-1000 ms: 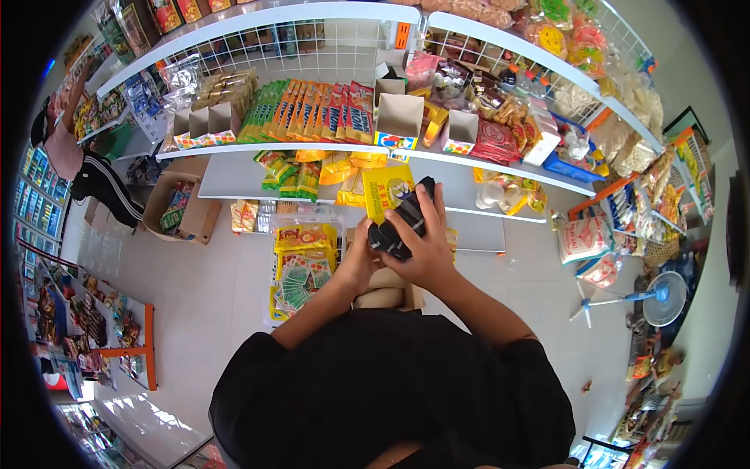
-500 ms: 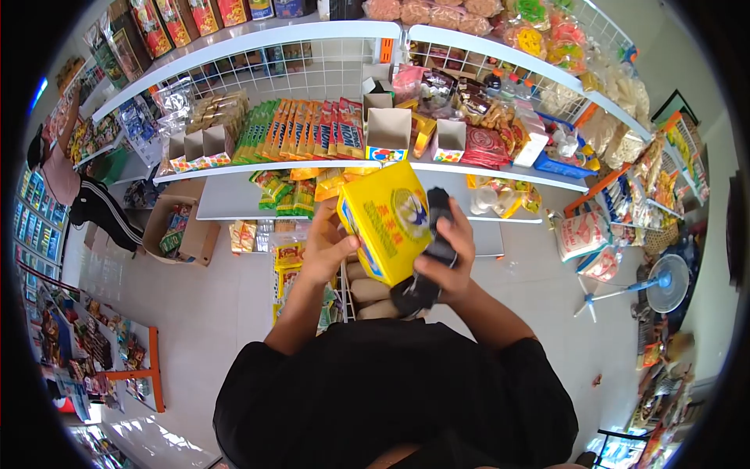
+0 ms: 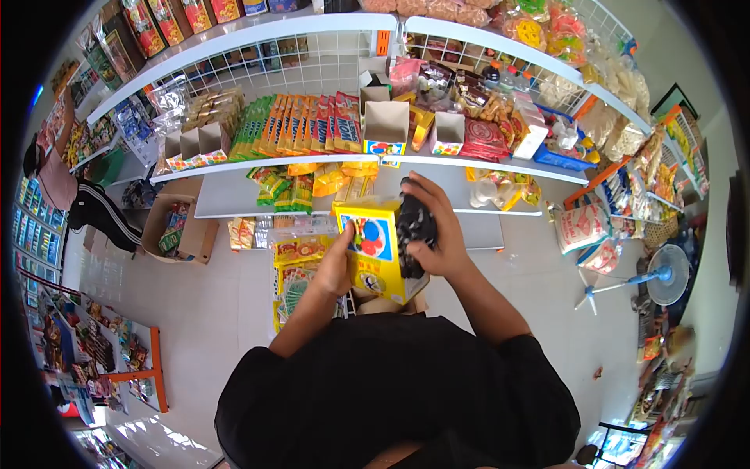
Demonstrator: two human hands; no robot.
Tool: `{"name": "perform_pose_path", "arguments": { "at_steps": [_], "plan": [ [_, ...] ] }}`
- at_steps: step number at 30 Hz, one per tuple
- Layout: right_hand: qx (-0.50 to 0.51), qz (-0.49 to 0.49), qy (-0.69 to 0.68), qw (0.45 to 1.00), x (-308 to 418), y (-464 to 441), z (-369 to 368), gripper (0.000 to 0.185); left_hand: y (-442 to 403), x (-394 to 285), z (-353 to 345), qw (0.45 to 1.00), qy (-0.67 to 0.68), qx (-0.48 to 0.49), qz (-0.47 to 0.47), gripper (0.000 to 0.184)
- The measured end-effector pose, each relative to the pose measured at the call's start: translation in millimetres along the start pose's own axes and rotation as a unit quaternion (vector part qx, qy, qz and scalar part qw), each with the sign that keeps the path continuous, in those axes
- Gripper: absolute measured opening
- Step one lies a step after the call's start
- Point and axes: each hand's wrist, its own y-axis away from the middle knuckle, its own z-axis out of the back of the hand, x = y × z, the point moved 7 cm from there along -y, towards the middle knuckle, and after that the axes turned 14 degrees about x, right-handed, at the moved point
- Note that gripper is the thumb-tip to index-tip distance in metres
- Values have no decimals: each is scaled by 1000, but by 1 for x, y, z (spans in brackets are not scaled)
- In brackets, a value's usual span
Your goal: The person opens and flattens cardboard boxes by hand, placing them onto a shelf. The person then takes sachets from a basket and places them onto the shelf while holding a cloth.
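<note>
A yellow box [image 3: 373, 250] with a blue panel of coloured dots is held in front of my chest. My left hand [image 3: 337, 264] grips its left side, thumb on the near face. My right hand [image 3: 439, 228] is wrapped round a black object [image 3: 416, 227] pressed against the box's right side; what the black object is I cannot make out. Beyond the hands, a white shelf [image 3: 273, 162] holds green, orange and red snack packets [image 3: 301, 123] beside an open-topped small box [image 3: 386, 123].
Below the shelf stands a rack of yellow packets [image 3: 301, 250]. An open cardboard box [image 3: 181, 227] sits on the floor at the left, near another person [image 3: 86, 187] in striped trousers. A blue and white fan [image 3: 666, 275] stands at the right.
The yellow box has turned, so its dotted panel now shows, and it stands more upright. My right hand and the black object have risen along its right side.
</note>
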Motion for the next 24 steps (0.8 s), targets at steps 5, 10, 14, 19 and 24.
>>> {"name": "perform_pose_path", "arguments": {
  "at_steps": [5,10,14,19,24],
  "plan": [
    [39,-124,-78,988,-42,36,-21,58,-10,-6,24,987,-12,-140,-77,52],
    [43,-168,-45,984,-51,78,-30,54,-8,-9,21,983,2,-161,-94,48],
    [-37,-222,-245,943,-67,76,3,52,-9,5,9,993,19,-119,-15,46],
    [0,-145,-300,943,-50,54,-13,68,-28,17,10,994,-15,-92,-63,49],
    [200,-326,-189,904,-60,88,-31,66,-16,-22,28,980,-15,-153,-124,41]
  ]
}}
